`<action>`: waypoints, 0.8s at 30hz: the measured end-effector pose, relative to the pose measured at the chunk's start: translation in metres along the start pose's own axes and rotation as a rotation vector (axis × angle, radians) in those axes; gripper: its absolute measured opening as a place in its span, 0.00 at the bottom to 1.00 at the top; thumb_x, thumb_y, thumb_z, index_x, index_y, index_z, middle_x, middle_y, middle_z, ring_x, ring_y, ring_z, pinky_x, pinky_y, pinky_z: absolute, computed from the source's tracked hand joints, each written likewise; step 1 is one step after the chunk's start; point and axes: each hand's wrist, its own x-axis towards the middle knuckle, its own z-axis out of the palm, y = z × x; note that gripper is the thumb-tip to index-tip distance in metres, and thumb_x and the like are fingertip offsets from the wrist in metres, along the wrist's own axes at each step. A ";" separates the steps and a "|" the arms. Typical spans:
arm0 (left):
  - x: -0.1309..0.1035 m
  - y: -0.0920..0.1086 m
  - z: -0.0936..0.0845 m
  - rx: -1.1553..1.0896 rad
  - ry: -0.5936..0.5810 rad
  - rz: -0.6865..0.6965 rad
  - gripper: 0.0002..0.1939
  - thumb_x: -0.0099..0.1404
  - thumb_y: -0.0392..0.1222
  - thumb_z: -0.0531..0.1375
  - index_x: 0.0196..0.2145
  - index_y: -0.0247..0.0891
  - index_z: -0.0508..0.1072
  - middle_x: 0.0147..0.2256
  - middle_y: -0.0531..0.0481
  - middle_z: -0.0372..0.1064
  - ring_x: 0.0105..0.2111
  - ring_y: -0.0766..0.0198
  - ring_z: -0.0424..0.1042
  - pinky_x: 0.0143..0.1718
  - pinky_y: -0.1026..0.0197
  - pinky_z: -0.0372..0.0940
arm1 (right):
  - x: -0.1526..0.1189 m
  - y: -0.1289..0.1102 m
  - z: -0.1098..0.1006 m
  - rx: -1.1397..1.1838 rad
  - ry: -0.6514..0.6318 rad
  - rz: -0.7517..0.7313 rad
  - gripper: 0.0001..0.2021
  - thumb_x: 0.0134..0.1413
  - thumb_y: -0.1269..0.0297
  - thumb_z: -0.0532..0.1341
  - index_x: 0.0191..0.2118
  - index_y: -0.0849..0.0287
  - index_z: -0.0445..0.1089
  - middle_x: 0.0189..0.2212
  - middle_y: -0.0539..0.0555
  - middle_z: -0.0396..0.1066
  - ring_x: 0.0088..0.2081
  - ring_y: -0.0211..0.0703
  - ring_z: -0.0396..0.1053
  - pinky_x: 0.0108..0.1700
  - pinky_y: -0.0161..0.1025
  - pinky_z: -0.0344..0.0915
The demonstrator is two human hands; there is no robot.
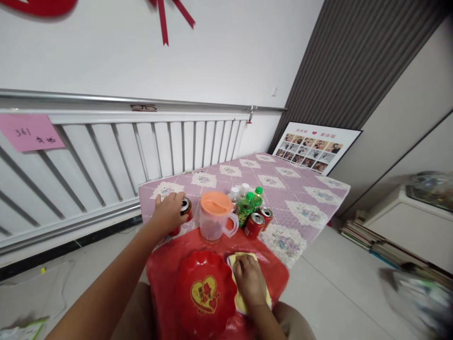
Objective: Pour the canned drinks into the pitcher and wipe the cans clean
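My left hand point(170, 213) reaches to the left side of the table, its fingers closed around an opened red drink can point(187, 210). More red shows just below that hand, partly hidden by it. My right hand point(248, 278) presses with curled fingers on a folded yellow cloth point(262, 289), which lies on red plastic sheeting point(274, 267). Beside the cloth is a red scalloped plate point(187, 288) with a gold heart print. Behind the plate stands a clear plastic pitcher point(210, 225) with an orange lid point(214, 202).
Right of the pitcher stand two green-capped bottles point(244, 208), white-capped bottles point(234, 194) and two red cans point(254, 226). A purple patterned tablecloth point(297, 189) stretches back to a photo board point(314, 146). A white radiator point(159, 146) runs along the wall.
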 end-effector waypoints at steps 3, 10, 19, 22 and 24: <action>-0.026 0.000 -0.013 -0.083 -0.003 0.048 0.32 0.56 0.45 0.61 0.58 0.40 0.59 0.56 0.43 0.64 0.57 0.49 0.63 0.62 0.44 0.49 | -0.001 -0.001 0.001 -0.003 -0.013 0.010 0.10 0.59 0.67 0.54 0.35 0.59 0.73 0.36 0.58 0.72 0.40 0.48 0.68 0.47 0.42 0.64; -0.087 0.021 0.015 -0.361 -0.165 0.150 0.31 0.53 0.40 0.62 0.55 0.40 0.62 0.52 0.43 0.67 0.51 0.52 0.68 0.53 0.54 0.62 | -0.002 -0.003 -0.001 0.003 -0.015 0.011 0.11 0.60 0.67 0.53 0.36 0.59 0.73 0.36 0.58 0.72 0.40 0.46 0.67 0.46 0.41 0.62; -0.119 0.056 0.059 -0.175 -0.341 0.094 0.32 0.52 0.46 0.66 0.55 0.43 0.64 0.51 0.43 0.68 0.52 0.48 0.68 0.56 0.47 0.57 | -0.002 -0.005 -0.002 0.015 -0.001 0.020 0.10 0.58 0.68 0.54 0.35 0.58 0.74 0.36 0.57 0.73 0.40 0.45 0.67 0.44 0.39 0.61; -0.122 0.062 0.065 -0.167 -0.343 0.079 0.35 0.51 0.47 0.67 0.56 0.43 0.64 0.51 0.41 0.69 0.52 0.46 0.68 0.55 0.46 0.57 | -0.003 -0.005 -0.003 0.020 0.004 0.027 0.10 0.58 0.68 0.54 0.35 0.59 0.74 0.36 0.57 0.72 0.39 0.45 0.67 0.44 0.39 0.61; -0.124 0.062 0.069 -0.172 -0.336 0.065 0.36 0.51 0.47 0.67 0.57 0.42 0.63 0.51 0.41 0.68 0.52 0.46 0.68 0.55 0.47 0.58 | -0.004 -0.005 -0.003 0.028 0.008 0.028 0.10 0.58 0.68 0.54 0.35 0.59 0.74 0.36 0.57 0.73 0.39 0.45 0.67 0.44 0.39 0.61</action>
